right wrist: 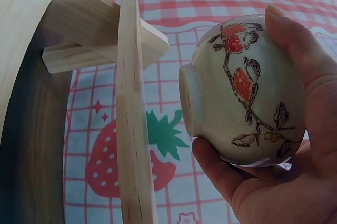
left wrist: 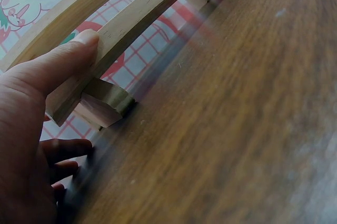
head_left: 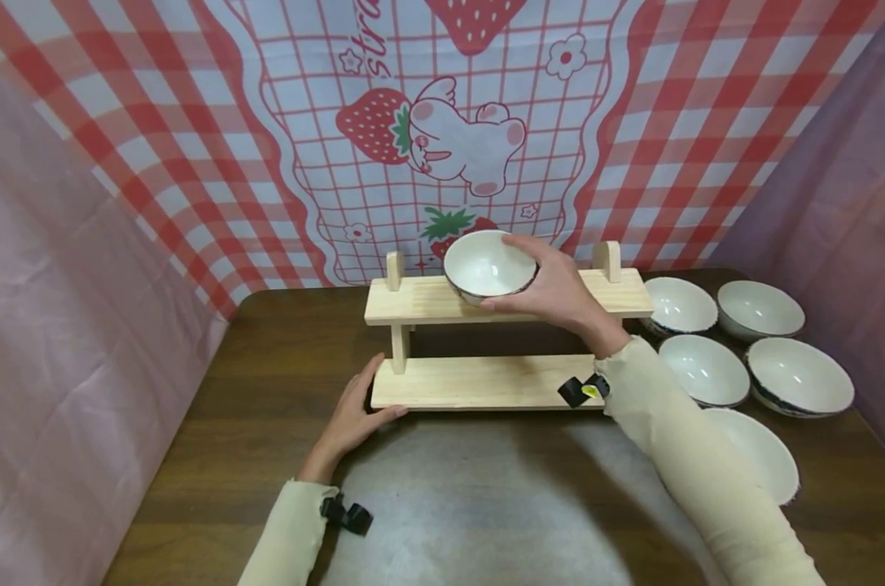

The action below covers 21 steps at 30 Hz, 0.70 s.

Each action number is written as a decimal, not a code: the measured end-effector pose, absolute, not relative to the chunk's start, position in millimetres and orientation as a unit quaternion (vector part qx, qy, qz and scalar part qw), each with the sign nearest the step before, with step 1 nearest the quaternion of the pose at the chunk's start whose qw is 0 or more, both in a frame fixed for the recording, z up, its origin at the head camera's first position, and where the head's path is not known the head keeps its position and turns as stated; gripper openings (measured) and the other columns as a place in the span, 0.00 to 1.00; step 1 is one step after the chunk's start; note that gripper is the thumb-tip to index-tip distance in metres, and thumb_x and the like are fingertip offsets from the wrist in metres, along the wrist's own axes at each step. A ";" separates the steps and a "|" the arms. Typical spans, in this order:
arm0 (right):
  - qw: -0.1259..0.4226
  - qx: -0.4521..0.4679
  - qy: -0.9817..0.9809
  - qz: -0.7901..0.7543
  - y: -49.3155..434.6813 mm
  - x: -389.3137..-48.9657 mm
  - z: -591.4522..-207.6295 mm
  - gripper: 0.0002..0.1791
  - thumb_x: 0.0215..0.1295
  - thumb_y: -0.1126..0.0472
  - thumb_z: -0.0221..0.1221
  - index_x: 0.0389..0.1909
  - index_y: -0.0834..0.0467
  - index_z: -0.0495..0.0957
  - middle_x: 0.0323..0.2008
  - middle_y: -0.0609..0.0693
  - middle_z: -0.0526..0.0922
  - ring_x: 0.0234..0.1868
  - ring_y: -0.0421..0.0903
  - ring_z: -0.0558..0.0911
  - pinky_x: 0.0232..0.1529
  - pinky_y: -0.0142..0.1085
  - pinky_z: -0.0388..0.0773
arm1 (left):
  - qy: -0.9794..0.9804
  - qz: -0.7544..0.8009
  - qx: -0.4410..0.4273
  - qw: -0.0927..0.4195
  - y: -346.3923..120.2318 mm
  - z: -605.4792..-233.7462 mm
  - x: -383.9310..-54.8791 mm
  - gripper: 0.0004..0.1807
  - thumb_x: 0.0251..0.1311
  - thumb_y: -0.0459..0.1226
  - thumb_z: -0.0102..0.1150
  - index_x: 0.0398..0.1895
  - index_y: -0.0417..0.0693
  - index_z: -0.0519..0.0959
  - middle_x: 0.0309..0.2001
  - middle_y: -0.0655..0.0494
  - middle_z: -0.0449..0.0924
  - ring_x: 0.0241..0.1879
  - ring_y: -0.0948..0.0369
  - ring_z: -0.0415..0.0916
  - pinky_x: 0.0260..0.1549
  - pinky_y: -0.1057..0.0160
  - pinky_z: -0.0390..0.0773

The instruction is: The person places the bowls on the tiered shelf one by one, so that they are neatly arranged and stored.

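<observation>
Birds [right wrist: 242, 84] on bowl [right wrist: 210, 103] (right wrist only)

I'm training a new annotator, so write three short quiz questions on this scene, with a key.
1. Choose one: the left hand touches (A) the upper board, (B) the left end of the lower board, (C) the backdrop cloth.
2. True or false: the right hand holds its bowl upside down.
3. How many other bowls are visible on the table?
Key: 1. B. 2. False; it opens upward. 3. Five.
</observation>
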State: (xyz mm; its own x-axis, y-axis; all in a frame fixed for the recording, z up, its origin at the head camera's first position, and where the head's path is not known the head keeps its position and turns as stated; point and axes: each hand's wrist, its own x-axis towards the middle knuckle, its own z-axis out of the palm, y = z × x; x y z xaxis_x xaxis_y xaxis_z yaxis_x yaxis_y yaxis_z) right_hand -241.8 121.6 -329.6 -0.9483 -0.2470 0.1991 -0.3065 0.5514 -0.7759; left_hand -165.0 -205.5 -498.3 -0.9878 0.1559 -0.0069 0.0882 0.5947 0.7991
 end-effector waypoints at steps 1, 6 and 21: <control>0.033 0.158 -0.880 0.446 119.8 -242.3 -329.7 0.57 0.40 0.49 0.80 0.74 0.53 0.65 0.73 0.55 0.68 0.65 0.55 0.74 0.61 0.53 0.77 | 0.893 0.443 0.069 0.037 -205.6 -498.3 -164.9 0.55 0.54 0.52 0.73 0.81 0.54 0.51 0.79 0.46 0.54 0.77 0.41 0.53 0.71 0.32 0.56; 0.033 0.164 -0.873 0.457 110.2 -244.6 -331.2 0.57 0.39 0.49 0.81 0.73 0.53 0.66 0.73 0.55 0.69 0.65 0.55 0.76 0.60 0.52 0.78 | 0.892 0.446 0.069 0.040 -206.2 -498.0 -165.2 0.55 0.54 0.52 0.73 0.81 0.54 0.51 0.79 0.46 0.54 0.77 0.41 0.53 0.71 0.33 0.56; 0.038 0.183 -0.868 0.460 74.6 -251.3 -333.2 0.56 0.35 0.50 0.82 0.71 0.54 0.69 0.71 0.54 0.72 0.66 0.53 0.76 0.65 0.48 0.75 | 0.889 0.449 0.074 0.045 -206.8 -497.1 -165.3 0.55 0.54 0.51 0.73 0.81 0.54 0.51 0.79 0.46 0.55 0.77 0.42 0.53 0.71 0.33 0.56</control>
State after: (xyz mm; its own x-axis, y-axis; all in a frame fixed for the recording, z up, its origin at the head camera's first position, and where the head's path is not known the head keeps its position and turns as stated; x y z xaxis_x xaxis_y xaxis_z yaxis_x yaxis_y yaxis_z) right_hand -251.3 74.6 -333.2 -0.9299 -0.2832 0.2345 -0.3531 0.5101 -0.7843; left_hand -165.3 -206.8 -497.1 -0.9849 0.1726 -0.0130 0.0919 0.5854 0.8055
